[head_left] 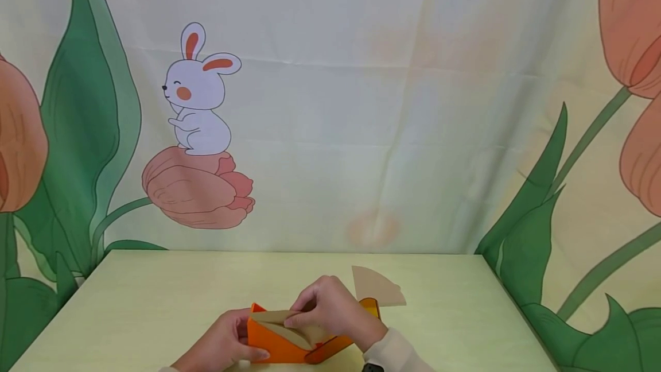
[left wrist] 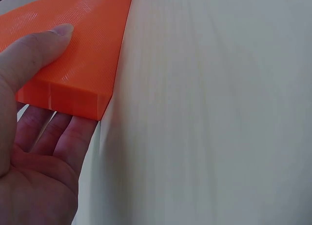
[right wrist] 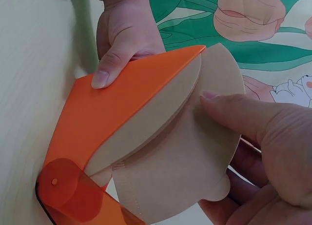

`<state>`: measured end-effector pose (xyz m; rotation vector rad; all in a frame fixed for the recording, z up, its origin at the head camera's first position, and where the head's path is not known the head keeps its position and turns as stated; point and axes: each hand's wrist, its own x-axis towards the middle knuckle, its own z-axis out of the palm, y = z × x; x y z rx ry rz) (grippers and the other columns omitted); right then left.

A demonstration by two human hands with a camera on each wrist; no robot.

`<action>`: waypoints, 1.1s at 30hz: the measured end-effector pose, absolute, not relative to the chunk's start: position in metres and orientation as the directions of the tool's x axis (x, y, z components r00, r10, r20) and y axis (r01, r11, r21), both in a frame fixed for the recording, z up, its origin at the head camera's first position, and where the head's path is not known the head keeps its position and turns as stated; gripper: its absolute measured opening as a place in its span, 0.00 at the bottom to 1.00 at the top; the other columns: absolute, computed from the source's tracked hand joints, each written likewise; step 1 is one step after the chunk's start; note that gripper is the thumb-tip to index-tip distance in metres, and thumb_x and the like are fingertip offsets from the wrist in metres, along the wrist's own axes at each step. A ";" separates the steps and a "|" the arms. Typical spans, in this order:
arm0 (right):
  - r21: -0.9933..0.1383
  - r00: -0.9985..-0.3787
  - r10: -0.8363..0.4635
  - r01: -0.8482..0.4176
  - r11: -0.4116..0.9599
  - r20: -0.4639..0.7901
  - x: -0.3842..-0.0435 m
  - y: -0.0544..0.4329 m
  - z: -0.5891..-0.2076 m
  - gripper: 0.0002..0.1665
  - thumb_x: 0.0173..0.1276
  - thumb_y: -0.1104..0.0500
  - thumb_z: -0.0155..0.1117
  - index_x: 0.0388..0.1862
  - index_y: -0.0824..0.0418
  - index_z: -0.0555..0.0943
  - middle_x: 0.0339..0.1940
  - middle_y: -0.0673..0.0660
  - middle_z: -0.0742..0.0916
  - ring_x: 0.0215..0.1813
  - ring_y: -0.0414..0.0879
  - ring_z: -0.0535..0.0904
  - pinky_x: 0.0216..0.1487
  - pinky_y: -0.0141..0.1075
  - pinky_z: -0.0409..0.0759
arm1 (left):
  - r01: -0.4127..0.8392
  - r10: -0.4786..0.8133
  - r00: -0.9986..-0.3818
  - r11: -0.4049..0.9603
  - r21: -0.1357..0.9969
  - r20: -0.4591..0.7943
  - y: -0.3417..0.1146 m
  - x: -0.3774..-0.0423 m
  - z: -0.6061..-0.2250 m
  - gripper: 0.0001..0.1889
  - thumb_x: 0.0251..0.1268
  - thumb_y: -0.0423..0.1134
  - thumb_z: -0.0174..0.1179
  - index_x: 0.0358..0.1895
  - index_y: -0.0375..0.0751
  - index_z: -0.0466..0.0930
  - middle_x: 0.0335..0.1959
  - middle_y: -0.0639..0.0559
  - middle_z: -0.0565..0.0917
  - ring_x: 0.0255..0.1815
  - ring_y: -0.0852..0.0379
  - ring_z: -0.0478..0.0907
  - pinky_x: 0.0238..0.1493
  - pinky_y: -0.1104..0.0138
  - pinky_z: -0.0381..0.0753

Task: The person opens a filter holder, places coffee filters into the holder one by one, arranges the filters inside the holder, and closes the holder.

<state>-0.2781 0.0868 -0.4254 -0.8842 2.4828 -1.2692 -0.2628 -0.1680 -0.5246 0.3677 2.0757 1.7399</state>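
Note:
My left hand [head_left: 219, 340] grips the closed end of an orange filter holder [left wrist: 78, 64], thumb on one broad face and fingers on the other side. Brown paper coffee filters [right wrist: 151, 120] stand in the holder's open mouth. With thumb and fingers, my right hand [head_left: 333, 309] pinches the outermost paper coffee filter [right wrist: 175, 161], which is partly out of the holder and spread away from the others. The holder's see-through orange lid [right wrist: 78, 191] is swung open on its hinge, below the right wrist in the head view.
Another brown paper filter [head_left: 377, 289] lies flat on the pale table [head_left: 170, 291], beyond the lid. A curtain [head_left: 330, 131] printed with tulips and a rabbit hangs behind the table.

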 end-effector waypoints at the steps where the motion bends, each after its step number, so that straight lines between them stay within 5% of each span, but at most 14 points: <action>1: -0.789 -0.793 -0.603 -0.423 0.445 0.085 -0.279 0.087 -0.426 0.04 0.57 0.56 0.82 0.28 0.54 0.93 0.24 0.44 0.91 0.26 0.34 0.81 0.30 0.28 0.82 | -0.056 0.450 -0.883 0.186 0.981 -0.136 -0.168 -0.263 -0.525 0.30 0.56 0.38 0.77 0.63 0.38 0.79 0.56 0.47 0.87 0.51 0.52 0.85 0.57 0.61 0.86; 33: -0.789 -0.767 -0.638 -0.436 0.434 0.073 -0.282 0.085 -0.422 0.04 0.58 0.58 0.81 0.30 0.56 0.93 0.23 0.42 0.89 0.23 0.34 0.82 0.28 0.30 0.84 | -0.045 0.475 -0.873 0.141 0.989 -0.107 -0.169 -0.264 -0.527 0.30 0.57 0.38 0.76 0.64 0.37 0.78 0.57 0.45 0.87 0.53 0.51 0.85 0.57 0.62 0.86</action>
